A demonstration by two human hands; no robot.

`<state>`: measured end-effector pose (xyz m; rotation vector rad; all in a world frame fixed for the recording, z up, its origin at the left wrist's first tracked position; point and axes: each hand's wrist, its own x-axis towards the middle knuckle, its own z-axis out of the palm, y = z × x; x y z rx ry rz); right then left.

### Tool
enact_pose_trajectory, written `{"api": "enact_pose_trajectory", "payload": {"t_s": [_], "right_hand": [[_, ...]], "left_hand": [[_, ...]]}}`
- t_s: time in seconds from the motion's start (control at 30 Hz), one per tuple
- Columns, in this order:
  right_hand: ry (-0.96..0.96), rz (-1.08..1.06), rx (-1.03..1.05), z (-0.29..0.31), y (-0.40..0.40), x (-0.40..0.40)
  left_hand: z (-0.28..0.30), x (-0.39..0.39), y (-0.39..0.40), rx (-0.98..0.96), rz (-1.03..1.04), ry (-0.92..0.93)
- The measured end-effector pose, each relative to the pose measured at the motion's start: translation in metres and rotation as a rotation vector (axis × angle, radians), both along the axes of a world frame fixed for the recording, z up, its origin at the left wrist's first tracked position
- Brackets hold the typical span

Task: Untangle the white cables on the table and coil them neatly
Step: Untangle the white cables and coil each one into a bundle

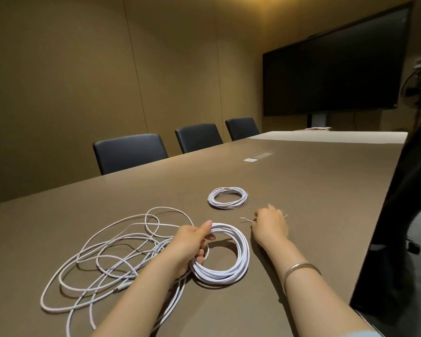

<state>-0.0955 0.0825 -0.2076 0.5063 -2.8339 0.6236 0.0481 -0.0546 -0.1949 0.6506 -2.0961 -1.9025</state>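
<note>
The near coil of white cable [223, 254] lies at six o'clock on the counter [314, 181], the left hand [192, 244] gripping its nine-o'clock edge, thumb over the strands; loose tangled cable [102, 259] sprawls toward eight o'clock; a finished coil [227, 198] sits at twelve. The right hand [270, 224], at two o'clock, curls over thin wire ties [246, 220]; whether it pinches one I cannot tell. Risk: easing the left grip before tying would likely let the loops spring apart.

On the table [301, 190], a loose tangle [102, 259] lies lower left, a large coil [231, 263] just right of it. A small coil [227, 198] sits above, toward the frame's centre.
</note>
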Motion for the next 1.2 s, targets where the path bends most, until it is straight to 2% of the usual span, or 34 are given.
{"api": "enact_pose_trajectory", "payload": {"t_s": [0.23, 0.4, 0.5, 0.6, 0.77, 0.83, 0.9, 1.0, 1.2], "right_hand": [[0.054, 0.003, 0.091, 0.002, -0.003, -0.006], [0.129, 0.062, 0.268, 0.005, -0.01, 0.004], [0.101, 0.095, 0.266, 0.004, -0.012, 0.008], [-0.001, 0.164, 0.005, 0.002, -0.015, 0.005], [-0.167, 0.391, -0.827, 0.025, -0.016, 0.027], [-0.274, 0.525, -0.921, 0.034, -0.015, 0.043], [-0.248, 0.603, -0.771, 0.034, -0.017, 0.053], [-0.022, 0.606, -0.524, 0.028, -0.021, 0.063], [0.232, 0.729, -0.409, 0.018, -0.027, 0.058]], "left_hand": [[-0.002, -0.003, -0.004, 0.014, -0.006, -0.017], [-0.001, -0.003, -0.005, 0.022, -0.002, -0.016], [-0.001, -0.001, -0.006, 0.01, 0.002, -0.018], [-0.001, 0.0, -0.01, -0.006, 0.017, -0.024], [-0.002, 0.001, -0.019, 0.013, 0.071, -0.021], [-0.002, 0.001, -0.021, 0.018, 0.08, -0.016], [-0.002, 0.001, -0.02, 0.019, 0.093, -0.012], [-0.001, 0.002, -0.021, 0.059, 0.087, -0.013], [0.003, 0.002, -0.02, 0.222, 0.018, -0.003]]}}
